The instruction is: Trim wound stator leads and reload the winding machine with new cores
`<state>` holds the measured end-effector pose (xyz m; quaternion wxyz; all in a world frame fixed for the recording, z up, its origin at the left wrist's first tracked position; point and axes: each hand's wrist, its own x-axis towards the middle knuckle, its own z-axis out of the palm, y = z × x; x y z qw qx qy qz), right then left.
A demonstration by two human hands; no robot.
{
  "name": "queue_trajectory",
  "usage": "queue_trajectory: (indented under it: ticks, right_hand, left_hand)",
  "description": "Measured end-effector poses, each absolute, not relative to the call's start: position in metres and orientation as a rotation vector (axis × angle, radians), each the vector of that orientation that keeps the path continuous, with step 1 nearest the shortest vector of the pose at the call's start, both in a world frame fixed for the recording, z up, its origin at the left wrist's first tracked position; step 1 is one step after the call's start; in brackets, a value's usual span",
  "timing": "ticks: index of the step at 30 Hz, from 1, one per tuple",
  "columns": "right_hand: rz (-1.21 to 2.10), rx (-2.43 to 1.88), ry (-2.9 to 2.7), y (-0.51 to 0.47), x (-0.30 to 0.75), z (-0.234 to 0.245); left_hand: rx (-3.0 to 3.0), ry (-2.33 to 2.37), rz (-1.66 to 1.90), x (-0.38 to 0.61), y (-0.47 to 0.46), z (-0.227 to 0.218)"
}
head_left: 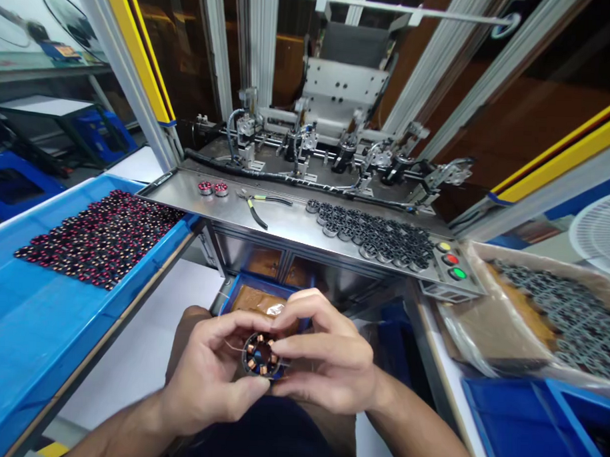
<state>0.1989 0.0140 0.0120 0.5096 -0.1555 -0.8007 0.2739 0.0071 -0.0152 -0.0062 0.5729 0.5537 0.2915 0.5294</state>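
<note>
Together, both hands (213,368) (325,354) hold a copper-wound stator (252,363).

Metal tabletop (291,223), seen from above, with a smooth, reflective surface. Toward the left stand two round red-and-silver parts (205,189), side by side. Just right of them lie pliers (250,198) with yellow-and-black handles, spread open. From the middle to the right, dark ring-shaped parts (375,234) with silvery sides stand closely packed in rows. At the right end sits a control box (440,265) bearing yellow, red and green buttons (450,259).
</note>
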Motion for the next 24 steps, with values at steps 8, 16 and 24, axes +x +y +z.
queue_trajectory:
  ticks: [8, 16, 24]
  right_hand:
    - [0.405, -0.365, -1.971, 0.008, 0.194, 0.013]
    - [0.095, -0.617, -1.808, -0.021, 0.190, -0.006]
    - [0.358, -0.725, -1.511, -0.027, 0.158, -0.008]
  left_hand:
    - [1.161, 0.628, 1.070, 0.005, -0.014, -0.011]
    - [1.193, 0.623, 1.310, 0.014, -0.018, -0.015]
    - [1.406, 0.661, 1.625, 0.020, -0.027, -0.021]
